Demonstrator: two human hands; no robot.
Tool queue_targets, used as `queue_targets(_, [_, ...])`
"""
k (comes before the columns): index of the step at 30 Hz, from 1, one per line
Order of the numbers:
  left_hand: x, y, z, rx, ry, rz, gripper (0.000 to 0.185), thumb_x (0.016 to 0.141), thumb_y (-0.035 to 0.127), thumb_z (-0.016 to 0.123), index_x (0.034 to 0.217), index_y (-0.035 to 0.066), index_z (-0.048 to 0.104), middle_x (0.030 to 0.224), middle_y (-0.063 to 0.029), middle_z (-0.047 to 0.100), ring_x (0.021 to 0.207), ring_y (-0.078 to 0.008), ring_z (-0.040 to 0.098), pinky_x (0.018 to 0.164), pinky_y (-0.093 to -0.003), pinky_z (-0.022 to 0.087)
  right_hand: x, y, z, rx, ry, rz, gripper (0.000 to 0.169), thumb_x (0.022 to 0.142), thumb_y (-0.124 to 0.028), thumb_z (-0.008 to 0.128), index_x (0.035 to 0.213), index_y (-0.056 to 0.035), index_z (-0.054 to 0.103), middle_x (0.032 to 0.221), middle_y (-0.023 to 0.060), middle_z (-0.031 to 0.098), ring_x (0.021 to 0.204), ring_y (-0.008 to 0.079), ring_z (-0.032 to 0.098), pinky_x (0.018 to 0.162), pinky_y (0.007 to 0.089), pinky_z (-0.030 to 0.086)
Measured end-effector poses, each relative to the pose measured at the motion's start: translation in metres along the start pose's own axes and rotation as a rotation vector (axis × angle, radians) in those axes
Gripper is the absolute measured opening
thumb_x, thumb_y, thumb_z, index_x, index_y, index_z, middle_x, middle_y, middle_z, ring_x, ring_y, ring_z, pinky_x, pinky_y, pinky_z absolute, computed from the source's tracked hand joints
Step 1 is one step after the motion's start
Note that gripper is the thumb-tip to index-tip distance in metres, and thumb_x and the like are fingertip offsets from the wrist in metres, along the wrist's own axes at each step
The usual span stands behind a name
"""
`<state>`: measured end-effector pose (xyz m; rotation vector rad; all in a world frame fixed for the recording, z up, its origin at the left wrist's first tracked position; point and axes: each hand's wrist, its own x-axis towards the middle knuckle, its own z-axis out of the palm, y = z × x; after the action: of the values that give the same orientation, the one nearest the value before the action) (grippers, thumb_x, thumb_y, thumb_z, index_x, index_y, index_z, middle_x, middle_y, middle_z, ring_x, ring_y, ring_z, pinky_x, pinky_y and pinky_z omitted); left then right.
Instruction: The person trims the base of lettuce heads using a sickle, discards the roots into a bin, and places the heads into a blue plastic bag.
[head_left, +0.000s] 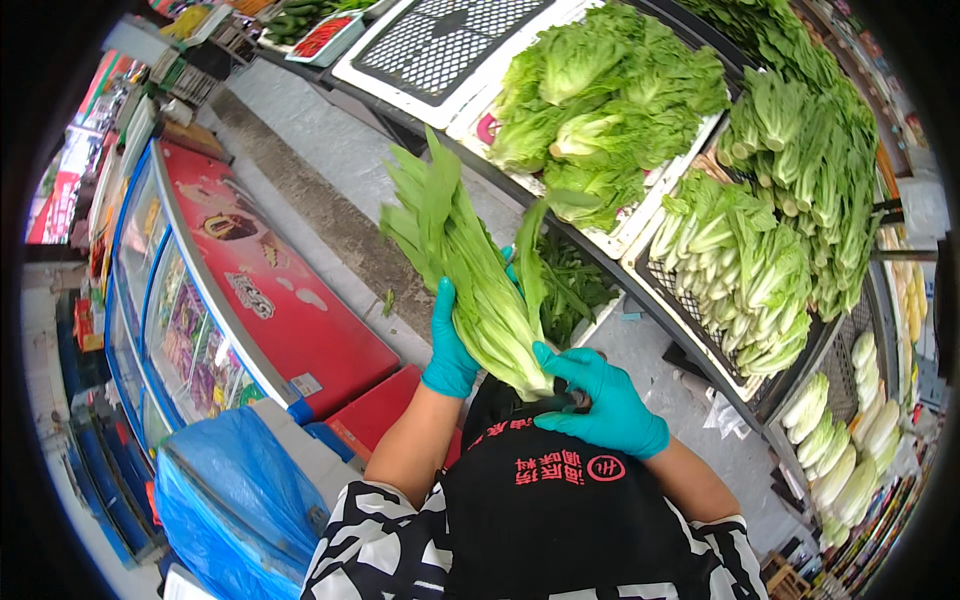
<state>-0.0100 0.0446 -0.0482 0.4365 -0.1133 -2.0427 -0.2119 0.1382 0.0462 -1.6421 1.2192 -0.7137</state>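
In the head view, my left hand (454, 341), in a teal glove, grips a head of long-leaved green lettuce (480, 277) around its middle. The leaves point away from me and the pale cut base faces my black apron (570, 525). My right hand (600, 401), gloved the same, is at the base with its thumb and fingers spread around it; a small dark thing, too unclear to name, shows between them. One long leaf (531, 262) stands out from the right side of the head.
Ahead to the right, a stand holds leafy lettuces (600, 112), bundled pale-stemmed greens (742, 262) and Chinese cabbages (825, 442). More greens (566, 289) lie low beneath its edge. A red chest freezer (277, 300) and a blue plastic-covered object (232, 495) are at the left.
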Motion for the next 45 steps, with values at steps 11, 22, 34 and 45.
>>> queue_targets(11, [-0.035, 0.037, -0.006, 0.155, -0.004, 0.074, 0.085, 0.081, 0.038, 0.067, 0.147, 0.005, 0.026, 0.144, -0.0200, 0.039, 0.127, -0.0353, 0.045, 0.106, -0.0479, 0.039, 0.040, 0.017, 0.024, 0.807, 0.015, 0.613, 0.042, 0.078, -0.008, 0.074, 0.114, 0.0029, 0.055, 0.074, 0.0064, 0.062, 0.049, 0.0118, 0.057, 0.045, 0.0250, 0.046])
queue_targets(22, [-0.029, 0.037, -0.016, 0.036, -0.004, 0.126, 0.066, 0.090, 0.029, 0.062, 0.143, 0.004, 0.033, 0.136, -0.0204, 0.048, 0.122, -0.0337, 0.050, 0.103, -0.0477, 0.042, 0.032, 0.029, 0.029, 0.666, 0.329, 0.567, 0.027, 0.083, -0.003, 0.067, 0.106, -0.0007, 0.054, 0.070, 0.0050, 0.062, 0.048, 0.0124, 0.057, 0.041, 0.0241, 0.043])
queue_targets(34, [-0.030, 0.062, -0.045, 0.154, 0.277, 0.344, 0.052, 0.091, 0.030, 0.061, 0.132, 0.000, 0.047, 0.125, -0.0162, 0.057, 0.114, -0.0289, 0.055, 0.100, -0.0448, 0.045, 0.008, 0.104, 0.012, 0.242, 0.467, 0.489, 0.024, 0.085, -0.005, 0.063, 0.108, -0.0001, 0.057, 0.085, 0.0072, 0.061, 0.060, 0.0107, 0.058, 0.046, 0.0252, 0.049])
queue_targets(45, [-0.022, 0.014, -0.014, 0.462, -0.002, 0.076, 0.072, 0.079, 0.031, 0.074, 0.136, 0.000, 0.042, 0.127, -0.0147, 0.056, 0.115, -0.0274, 0.056, 0.098, -0.0401, 0.046, 0.069, 0.042, -0.003, 0.492, 0.349, 0.397, 0.040, 0.083, -0.022, 0.073, 0.116, -0.0021, 0.063, 0.092, 0.0041, 0.066, 0.066, 0.0088, 0.059, 0.052, 0.0230, 0.048])
